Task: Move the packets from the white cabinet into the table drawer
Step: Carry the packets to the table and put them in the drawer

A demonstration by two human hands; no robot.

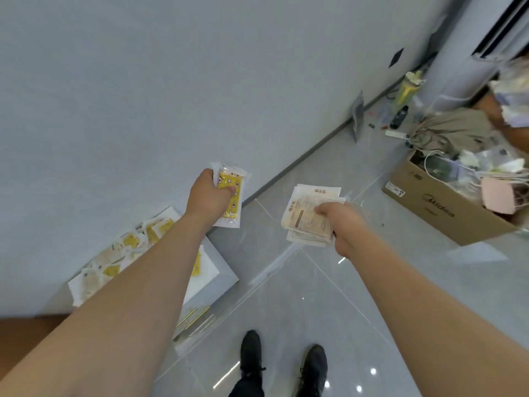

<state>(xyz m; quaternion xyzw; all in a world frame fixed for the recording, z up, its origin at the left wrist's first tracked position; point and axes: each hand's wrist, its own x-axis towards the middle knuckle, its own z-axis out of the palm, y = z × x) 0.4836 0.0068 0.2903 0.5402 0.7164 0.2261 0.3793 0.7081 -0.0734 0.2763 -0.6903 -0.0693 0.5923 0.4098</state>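
My left hand [207,197] grips a yellow star-patterned packet [232,193] in clear wrap, held up in front of the grey wall. My right hand [342,220] holds a fanned stack of several pale beige packets [307,214] above the floor tiles. Below my left forearm the white cabinet top [220,277] carries a heap of several yellow and beige packets [126,255], partly hidden by the arm. The table drawer is not in view.
A cardboard box [438,207] full of cables and wrappers stands on the floor at the right. Bottles, a crumpled cloth [452,131] and small clutter lie by the far wall. My black shoes [283,362] stand on glossy grey tiles. Gold handles [193,318] show on the cabinet front.
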